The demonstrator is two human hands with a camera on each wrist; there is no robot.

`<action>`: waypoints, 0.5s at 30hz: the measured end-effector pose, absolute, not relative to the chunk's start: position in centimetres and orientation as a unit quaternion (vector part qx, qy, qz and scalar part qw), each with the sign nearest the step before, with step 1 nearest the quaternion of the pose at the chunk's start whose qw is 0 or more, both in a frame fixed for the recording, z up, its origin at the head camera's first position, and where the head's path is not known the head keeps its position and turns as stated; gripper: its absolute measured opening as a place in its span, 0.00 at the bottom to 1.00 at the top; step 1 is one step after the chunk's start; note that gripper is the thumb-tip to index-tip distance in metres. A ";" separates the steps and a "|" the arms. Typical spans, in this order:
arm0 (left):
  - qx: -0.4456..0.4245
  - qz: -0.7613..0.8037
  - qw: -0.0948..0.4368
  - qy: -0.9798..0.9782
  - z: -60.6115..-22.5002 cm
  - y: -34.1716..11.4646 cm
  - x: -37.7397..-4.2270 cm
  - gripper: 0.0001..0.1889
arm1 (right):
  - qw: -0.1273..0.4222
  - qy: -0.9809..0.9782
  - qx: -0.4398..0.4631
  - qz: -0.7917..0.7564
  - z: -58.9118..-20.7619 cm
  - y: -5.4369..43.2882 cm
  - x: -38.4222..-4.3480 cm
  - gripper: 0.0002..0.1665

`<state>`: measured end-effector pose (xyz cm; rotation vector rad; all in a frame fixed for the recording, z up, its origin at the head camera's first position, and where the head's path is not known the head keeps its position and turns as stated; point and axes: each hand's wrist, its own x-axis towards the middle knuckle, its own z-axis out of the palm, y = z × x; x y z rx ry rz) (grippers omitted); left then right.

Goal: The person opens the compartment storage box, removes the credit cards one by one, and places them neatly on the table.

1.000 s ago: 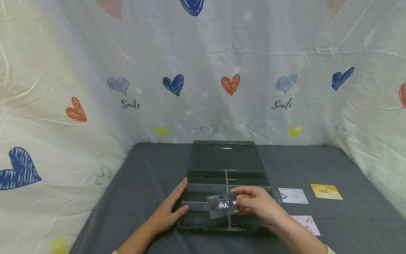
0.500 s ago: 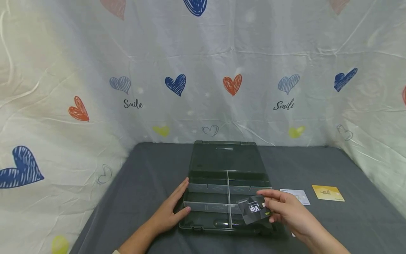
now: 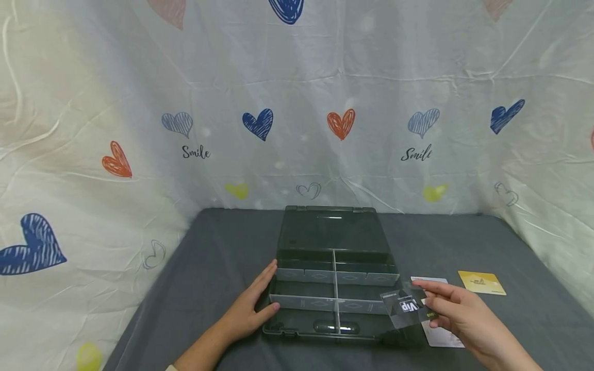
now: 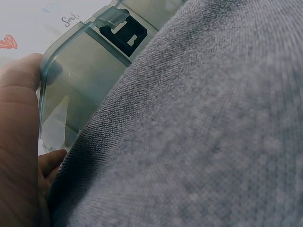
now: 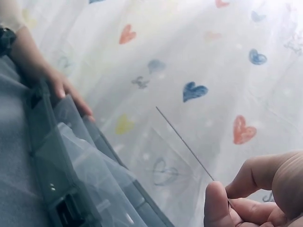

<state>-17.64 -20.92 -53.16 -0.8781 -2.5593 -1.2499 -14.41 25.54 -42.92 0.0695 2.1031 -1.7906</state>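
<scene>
My right hand (image 3: 457, 312) pinches a dark card printed "Vip" (image 3: 405, 307) by its right end, held above the right front corner of an opened clear grey-green divided box (image 3: 303, 303). In the right wrist view the card (image 5: 184, 143) shows edge-on as a thin line between thumb and fingers. My left hand (image 3: 248, 309) rests along the box's left side, fingers straight, thumb at the front left. The left wrist view shows that thumb against the box wall (image 4: 75, 71). White dividers (image 3: 320, 304) split the box into several compartments, and its lid (image 3: 331, 226) lies back.
A yellow card (image 3: 481, 283) lies on the grey cloth (image 3: 232, 242) to the right. A white card (image 3: 429, 280) and a pale patterned card (image 3: 441, 337) lie partly behind my right hand. A white curtain with hearts (image 3: 297, 103) hangs behind the table.
My right hand has carried the dark card rightward, from over the middle of the box to its right front corner. The left hand stays at the box's left side.
</scene>
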 end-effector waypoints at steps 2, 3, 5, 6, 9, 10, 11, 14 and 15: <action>-0.293 -0.419 0.081 -0.855 -53.1 -20.9 -17.6 0.41 | 0.187 0.743 0.026 -0.642 -43.1 26.6 -14.3 0.26; -0.292 -0.422 0.079 -0.855 -53.1 -20.9 -17.6 0.41 | 0.185 0.740 0.027 -0.646 -43.2 27.0 -14.2 0.25; -0.289 -0.424 0.076 -0.855 -53.1 -21.0 -17.6 0.41 | 0.179 0.737 0.027 -0.651 -43.4 27.8 -14.1 0.25; -0.288 -0.424 0.077 -0.855 -53.1 -21.0 -17.6 0.41 | 0.174 0.736 0.028 -0.654 -43.5 28.2 -14.0 0.25; -0.287 -0.425 0.077 -0.855 -53.1 -21.0 -17.6 0.41 | 0.156 0.735 0.025 -0.659 -44.0 29.3 -13.7 0.22; -0.288 -0.425 0.077 -0.855 -53.1 -21.0 -17.6 0.41 | 0.148 0.734 0.024 -0.662 -44.2 29.7 -13.6 0.20; -0.289 -0.425 0.079 -0.854 -53.1 -21.0 -17.6 0.41 | 0.141 0.732 0.024 -0.666 -44.3 30.1 -13.5 0.18; -0.291 -0.426 0.081 -0.853 -53.1 -21.0 -17.5 0.41 | 0.125 0.727 0.024 -0.675 -44.6 31.2 -13.1 0.21; -0.292 -0.426 0.081 -0.853 -53.1 -21.0 -17.5 0.41 | 0.124 0.729 0.035 -0.672 -44.6 31.6 -13.0 0.22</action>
